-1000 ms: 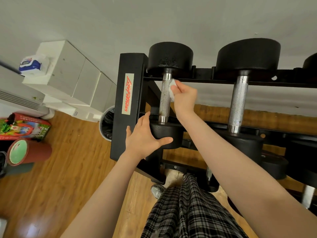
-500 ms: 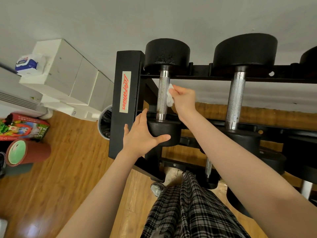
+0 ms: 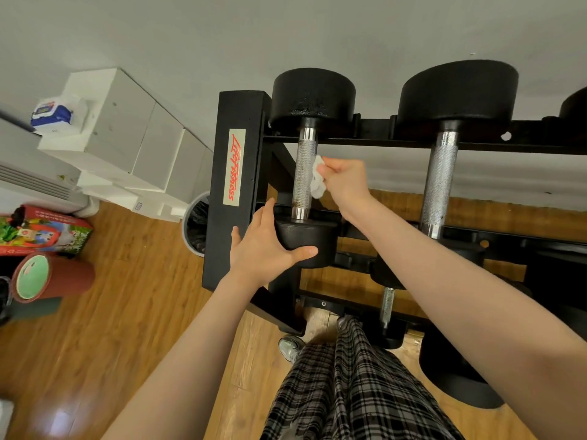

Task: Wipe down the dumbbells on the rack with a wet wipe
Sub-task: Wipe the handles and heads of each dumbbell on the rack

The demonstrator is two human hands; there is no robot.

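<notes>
A black dumbbell [image 3: 313, 96] with a knurled steel handle lies across the top rails of the black rack [image 3: 233, 185]. My right hand [image 3: 344, 182] holds a crumpled white wet wipe [image 3: 317, 177] against the right side of that handle, about midway along. My left hand [image 3: 270, 252] cups the near head of the same dumbbell, fingers to its left and thumb across its front. A larger dumbbell [image 3: 457, 93] lies on the rails to the right.
More dumbbells sit on lower rails at right. A bin with a black liner [image 3: 197, 223] stands left of the rack, white cabinets [image 3: 127, 128] with a wipes pack [image 3: 50, 114] beyond it. My plaid trousers and shoe are below, on wooden floor.
My right hand has slid the wipe down the handle from near the far head toward the middle. My left hand stays on the near head.
</notes>
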